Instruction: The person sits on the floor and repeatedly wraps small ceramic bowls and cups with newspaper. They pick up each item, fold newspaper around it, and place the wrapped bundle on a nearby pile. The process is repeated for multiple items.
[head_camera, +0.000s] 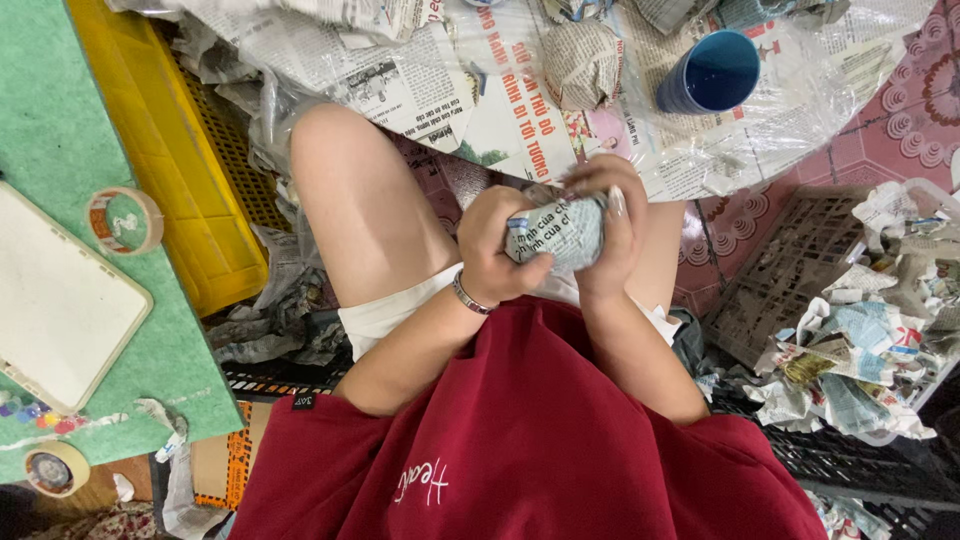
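Mostly, what you hold is hidden: a newspaper-wrapped bundle (562, 232) sits between your two hands over your lap, and the paper covers whatever is inside, so you cannot tell what it is. Your left hand (497, 248) is curled tightly around the bundle's near side, thumb across the print, with a bracelet (470, 296) at the wrist. Your right hand (612, 225) wraps the far side, fingers bent over the top and closed on the paper. Only a strip of printed wrap shows between them.

Beyond your knees, a blue cup (712, 73) lies tilted on spread newspaper sheets (455, 95) under clear plastic film; its dark inside shows nothing you can make out. Beside it stands another wrapped bundle (580, 62), its contents equally concealed. Further wrapped shapes along the top edge are cut off by the frame.

At your right, a clear bin (925, 195) holds crumpled newspaper scraps (860, 350), partly cropped at the edge. At your left, a yellow plastic crate (175, 150) lies by a green mat (55, 110), on which rest a tape roll (124, 220) and a white tray (60, 300). A second tape roll (55, 468) sits near the bottom corner.
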